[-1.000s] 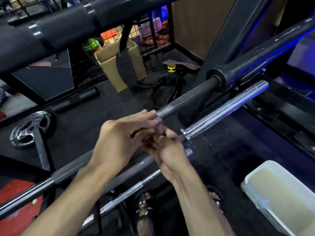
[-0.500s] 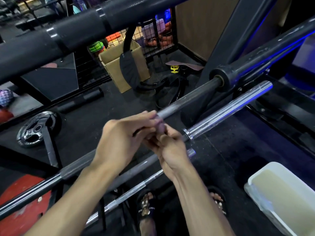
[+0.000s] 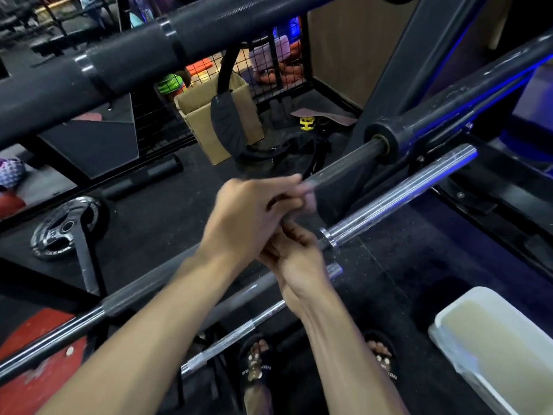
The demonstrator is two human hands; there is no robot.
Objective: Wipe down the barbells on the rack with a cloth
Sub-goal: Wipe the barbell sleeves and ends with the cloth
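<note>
Several barbells lie slanted across the rack. A dark barbell (image 3: 347, 167) runs from lower left up to a black sleeve at upper right. Below it lies a chrome barbell (image 3: 404, 196) with a ribbed sleeve and a collar. My left hand (image 3: 251, 214) curls over the dark bar and pinches a small purplish cloth (image 3: 309, 202), mostly hidden and blurred. My right hand (image 3: 296, 259) sits just under it, fingers curled up to the same cloth. A thick black padded bar (image 3: 125, 58) crosses the top.
A white plastic tub (image 3: 496, 342) stands at lower right. A cardboard box (image 3: 206, 121), a wire cage with gear, a weight plate (image 3: 64, 227) and a red plate (image 3: 39, 351) sit on the black floor. My sandalled feet show below the bars.
Both hands have shifted slightly up and right along the dark bar with the cloth. The view has tilted a little.
</note>
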